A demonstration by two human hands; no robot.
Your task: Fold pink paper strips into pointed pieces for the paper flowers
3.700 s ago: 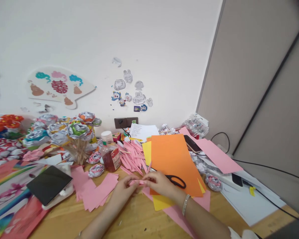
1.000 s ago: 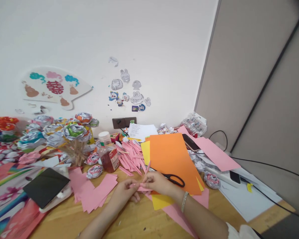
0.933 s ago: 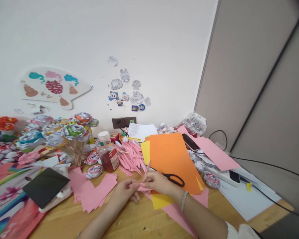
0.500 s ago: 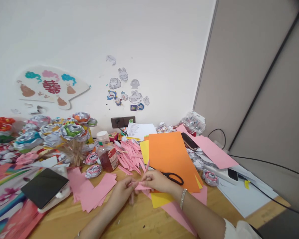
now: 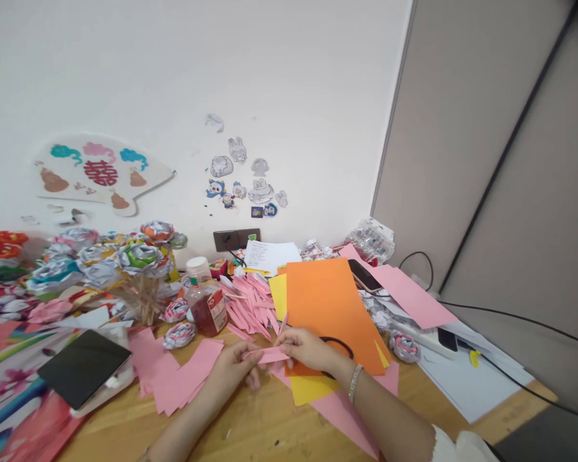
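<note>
A narrow folded strip of pink paper point(image 5: 272, 355) is stretched between my two hands above the wooden table. My left hand point(image 5: 236, 367) pinches its left end, and my right hand point(image 5: 302, 346) grips the right end. Just behind the hands lies a heap of folded pink paper strips point(image 5: 251, 301). To the left, flat pink paper pieces point(image 5: 187, 378) are spread in an overlapping stack. Scissors with a black handle point(image 5: 341, 343) rest on the orange paper point(image 5: 322, 301), partly covered by my right hand and wrist.
A bottle of reddish liquid point(image 5: 209, 311) stands behind my left hand, near paper flowers point(image 5: 142, 256) on sticks. A black tablet-like slab point(image 5: 84, 367) lies at left. On the right are white sheets point(image 5: 476, 385), a power strip point(image 5: 433, 340) and a phone point(image 5: 365, 276).
My hands have drawn slightly apart, and more of the pink strip shows between them. My right hand and wrist now cover more of the scissors. The view has shifted a little.
</note>
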